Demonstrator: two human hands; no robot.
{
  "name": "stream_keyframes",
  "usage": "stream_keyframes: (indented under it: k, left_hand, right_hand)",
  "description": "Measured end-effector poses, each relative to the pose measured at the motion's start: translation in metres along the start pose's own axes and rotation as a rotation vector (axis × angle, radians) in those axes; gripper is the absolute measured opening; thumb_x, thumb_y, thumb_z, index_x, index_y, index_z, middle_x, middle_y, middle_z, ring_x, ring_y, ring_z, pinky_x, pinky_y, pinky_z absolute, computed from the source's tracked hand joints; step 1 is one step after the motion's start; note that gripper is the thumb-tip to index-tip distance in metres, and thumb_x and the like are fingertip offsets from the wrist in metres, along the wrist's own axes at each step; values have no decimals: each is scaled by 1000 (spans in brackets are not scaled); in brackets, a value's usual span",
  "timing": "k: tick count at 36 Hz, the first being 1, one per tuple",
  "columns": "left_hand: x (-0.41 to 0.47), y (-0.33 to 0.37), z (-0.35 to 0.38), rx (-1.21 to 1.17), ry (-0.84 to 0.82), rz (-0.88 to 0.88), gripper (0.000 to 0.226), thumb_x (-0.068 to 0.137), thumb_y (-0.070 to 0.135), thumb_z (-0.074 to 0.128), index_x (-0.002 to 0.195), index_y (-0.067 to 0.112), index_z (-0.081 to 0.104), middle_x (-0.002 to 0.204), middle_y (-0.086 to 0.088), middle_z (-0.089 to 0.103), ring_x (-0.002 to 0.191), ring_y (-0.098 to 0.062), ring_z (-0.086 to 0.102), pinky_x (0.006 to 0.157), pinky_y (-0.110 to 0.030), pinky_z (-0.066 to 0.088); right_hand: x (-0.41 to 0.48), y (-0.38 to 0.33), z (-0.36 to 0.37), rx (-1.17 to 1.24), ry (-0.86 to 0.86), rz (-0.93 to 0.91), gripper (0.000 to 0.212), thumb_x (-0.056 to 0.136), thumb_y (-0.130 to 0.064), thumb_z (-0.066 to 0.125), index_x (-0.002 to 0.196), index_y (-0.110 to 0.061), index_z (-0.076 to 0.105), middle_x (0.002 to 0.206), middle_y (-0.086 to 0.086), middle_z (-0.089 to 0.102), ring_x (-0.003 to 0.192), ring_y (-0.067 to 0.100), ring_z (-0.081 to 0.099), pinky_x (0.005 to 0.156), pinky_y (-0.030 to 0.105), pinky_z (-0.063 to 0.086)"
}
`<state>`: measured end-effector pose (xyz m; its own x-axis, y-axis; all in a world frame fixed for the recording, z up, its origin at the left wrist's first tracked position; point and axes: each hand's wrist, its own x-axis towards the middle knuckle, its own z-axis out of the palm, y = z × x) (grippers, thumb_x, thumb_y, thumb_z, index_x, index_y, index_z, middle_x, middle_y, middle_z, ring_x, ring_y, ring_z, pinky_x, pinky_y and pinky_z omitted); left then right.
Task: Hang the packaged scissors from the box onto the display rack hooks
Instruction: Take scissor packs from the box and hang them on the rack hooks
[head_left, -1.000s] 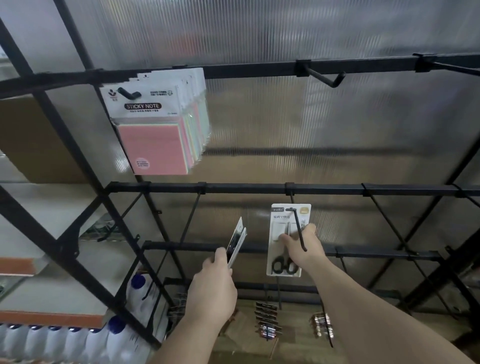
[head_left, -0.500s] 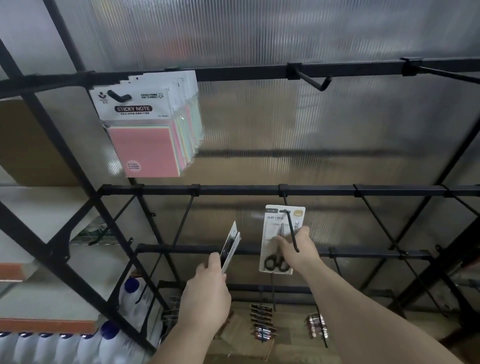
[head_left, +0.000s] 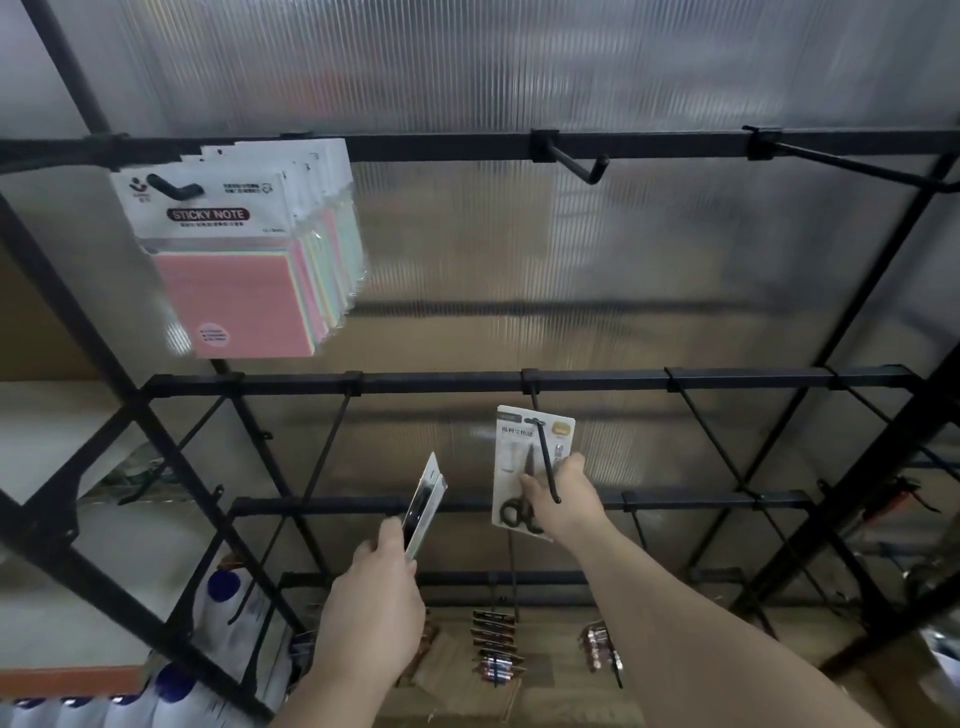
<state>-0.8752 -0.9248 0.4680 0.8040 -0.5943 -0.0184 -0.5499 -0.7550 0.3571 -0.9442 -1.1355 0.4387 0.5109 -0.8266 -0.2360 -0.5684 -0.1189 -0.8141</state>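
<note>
A white card pack of black scissors (head_left: 514, 457) sits on the black hook (head_left: 546, 457) under the middle rail, the hook passing through its top hole. My right hand (head_left: 563, 501) pinches this pack at its lower right edge. My left hand (head_left: 376, 597) grips more scissors packs (head_left: 425, 501), seen edge-on and tilted up to the right, left of the hung pack. The box is out of view.
Sticky note packs (head_left: 244, 254) hang from a hook on the top rail at left. Two bare hooks (head_left: 576, 163) jut from the top rail at right. The black rack frame (head_left: 467, 382) has more bare hooks lower down. Bottles (head_left: 218, 603) stand bottom left.
The scissors pack has slid along the hook toward the rail, guided by my right hand. My left hand with its packs has stayed roughly in place. The view shifted slightly.
</note>
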Motion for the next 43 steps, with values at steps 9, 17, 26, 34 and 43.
stream_keyframes:
  k: [9,17,26,34,43]
  left_hand:
    - [-3,4,-8,-8,-18,-23,20,106,28,38,126,24,36,98,5,48,73,-15,49,60,-24,38]
    - [-8,12,-16,-12,-40,-30,21,105,28,40,126,24,37,105,4,53,74,-13,48,56,-22,36]
    - [-27,21,-24,-57,-22,-5,21,105,25,41,126,22,37,96,4,49,77,-16,52,63,-26,44]
    - [-50,33,-38,-48,-17,20,21,105,23,43,125,20,39,88,4,48,73,-15,47,59,-24,36]
    - [-74,41,-58,-77,16,61,23,105,23,44,127,21,37,88,4,49,74,-17,50,57,-26,37]
  right_hand:
    - [-3,0,-1,0,7,15,36,97,-26,61,120,-12,37,129,10,61,116,26,62,80,32,53]
    - [-25,1,-8,-21,12,91,46,97,-29,60,132,-11,36,132,11,57,117,28,59,80,32,47]
    - [-75,15,-15,-133,-78,126,49,98,-37,56,137,-14,37,132,9,59,114,24,59,88,34,50]
    - [-120,11,-15,-252,-205,42,65,95,-49,56,147,-16,35,142,8,53,125,25,54,101,37,48]
    - [-161,-21,-23,-204,-258,-119,61,99,-48,50,151,-18,36,152,3,44,136,20,45,109,33,38]
